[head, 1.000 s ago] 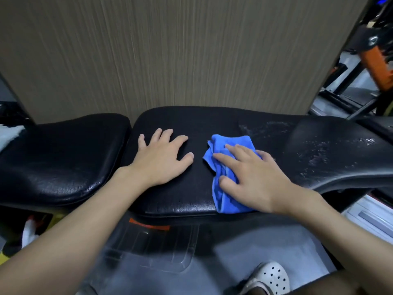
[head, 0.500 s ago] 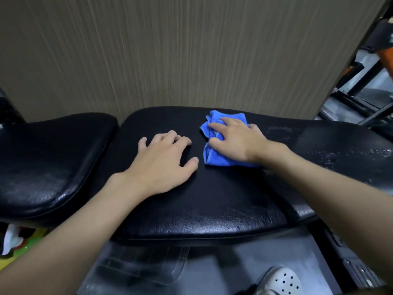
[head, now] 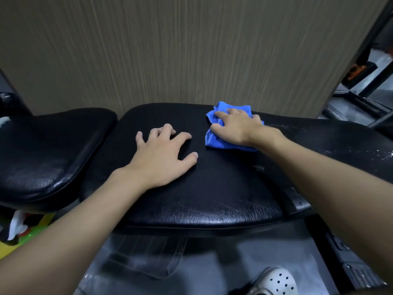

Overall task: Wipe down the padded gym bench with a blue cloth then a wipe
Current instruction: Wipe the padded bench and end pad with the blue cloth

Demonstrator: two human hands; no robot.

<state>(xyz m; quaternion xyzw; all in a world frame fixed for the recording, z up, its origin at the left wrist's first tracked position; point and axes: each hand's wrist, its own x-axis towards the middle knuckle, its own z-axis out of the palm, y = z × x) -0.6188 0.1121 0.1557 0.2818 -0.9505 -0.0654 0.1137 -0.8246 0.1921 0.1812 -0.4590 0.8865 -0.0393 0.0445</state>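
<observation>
Since half a second ago the right grip (head: 236, 128) has carried the blue cloth (head: 212, 140) further from the person, up to the far edge of the padded tabletop (head: 212, 188) and close under the striped wall panel (head: 191, 50). The left grip (head: 161, 158) has kept its place near the middle of the pad. The right grip lies on top of the cloth, its fingers bent over the bunched fabric and the thumb tucked into a fold. Blue shows past the fingertips on the far side, to the left of the thumb, and under the heel of the palm. The left grip holds nothing: its fingers are spread, the knuckles slightly raised, and fingertips and palm rest on the black vinyl, left of the cloth and apart from it. A separate seat pad (head: 53, 145) sits to the left across a narrow gap. White specks (head: 361, 150) dot the surface right of the cloth. A white perforated shoe (head: 278, 282) shows at the bottom edge.
</observation>
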